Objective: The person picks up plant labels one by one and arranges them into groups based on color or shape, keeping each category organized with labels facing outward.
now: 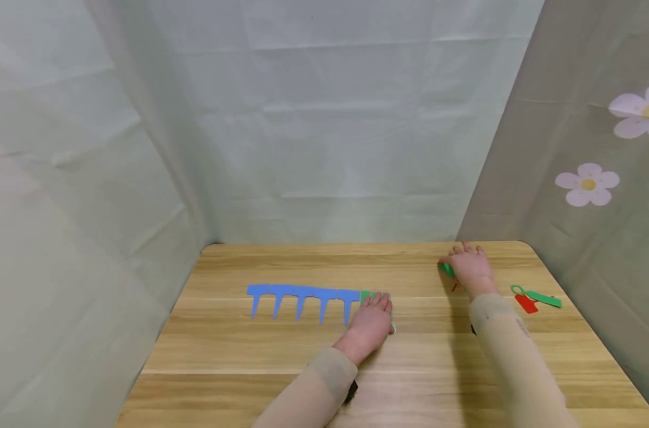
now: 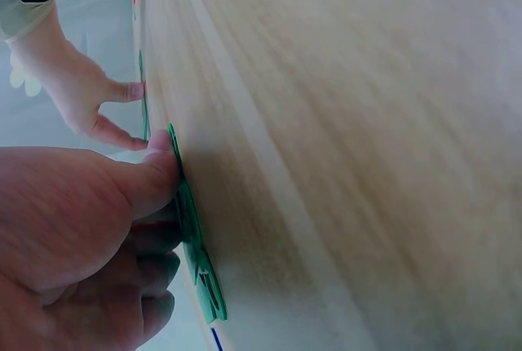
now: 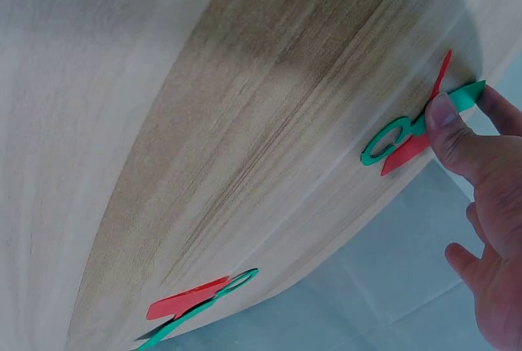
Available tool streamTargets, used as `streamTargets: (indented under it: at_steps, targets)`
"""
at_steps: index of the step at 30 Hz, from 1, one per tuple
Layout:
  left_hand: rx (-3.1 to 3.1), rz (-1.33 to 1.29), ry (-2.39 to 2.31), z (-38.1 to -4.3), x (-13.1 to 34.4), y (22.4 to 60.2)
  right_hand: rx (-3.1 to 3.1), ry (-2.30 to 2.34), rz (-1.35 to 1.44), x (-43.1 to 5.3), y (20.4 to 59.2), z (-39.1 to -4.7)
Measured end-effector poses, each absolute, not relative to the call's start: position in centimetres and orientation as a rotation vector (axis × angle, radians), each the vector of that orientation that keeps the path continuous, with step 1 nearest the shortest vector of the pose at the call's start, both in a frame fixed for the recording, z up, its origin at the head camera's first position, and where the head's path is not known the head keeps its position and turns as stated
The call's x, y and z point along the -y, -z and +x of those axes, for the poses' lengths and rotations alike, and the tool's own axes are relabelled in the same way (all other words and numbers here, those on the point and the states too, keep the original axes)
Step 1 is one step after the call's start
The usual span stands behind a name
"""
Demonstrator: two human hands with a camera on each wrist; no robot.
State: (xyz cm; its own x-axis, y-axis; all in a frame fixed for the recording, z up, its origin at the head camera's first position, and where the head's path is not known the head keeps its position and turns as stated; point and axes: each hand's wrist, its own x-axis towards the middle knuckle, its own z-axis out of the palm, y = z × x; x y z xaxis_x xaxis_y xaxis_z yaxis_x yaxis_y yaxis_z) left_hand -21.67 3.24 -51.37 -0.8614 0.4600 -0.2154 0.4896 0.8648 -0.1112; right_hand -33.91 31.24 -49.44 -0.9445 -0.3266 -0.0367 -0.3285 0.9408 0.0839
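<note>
My left hand (image 1: 371,324) rests with fairly straight fingers on green ring-ended plastic tags (image 1: 364,294), covering most of them. In the left wrist view its thumb touches the upper end of the green strips (image 2: 189,212). Towards the table's far edge, my right hand (image 1: 469,267) pinches a green ring-ended tag (image 3: 466,96) between thumb and index finger. Beneath that tag lies a red T-shaped plant label (image 3: 405,155), its thin stem sticking out. Beside the left hand, several blue T-shaped plant labels (image 1: 304,291) form a row, stems towards me.
Right of my right hand, another green ring-ended tag (image 1: 542,298) lies across a red label (image 1: 526,304) near the table's right side. Pale cloth (image 1: 329,148) hangs behind the wooden table (image 1: 238,368), and flower-printed cloth (image 1: 576,238) hangs at the right.
</note>
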Motion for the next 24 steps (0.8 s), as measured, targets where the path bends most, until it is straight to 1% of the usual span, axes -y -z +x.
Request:
streamTargets:
  at_steps: [24]
  targets:
    - [-2.856,0.716,0.220,-21.66,-3.55,51.25,-3.077,-0.103,-0.449,-31.29,49.95,-34.11]
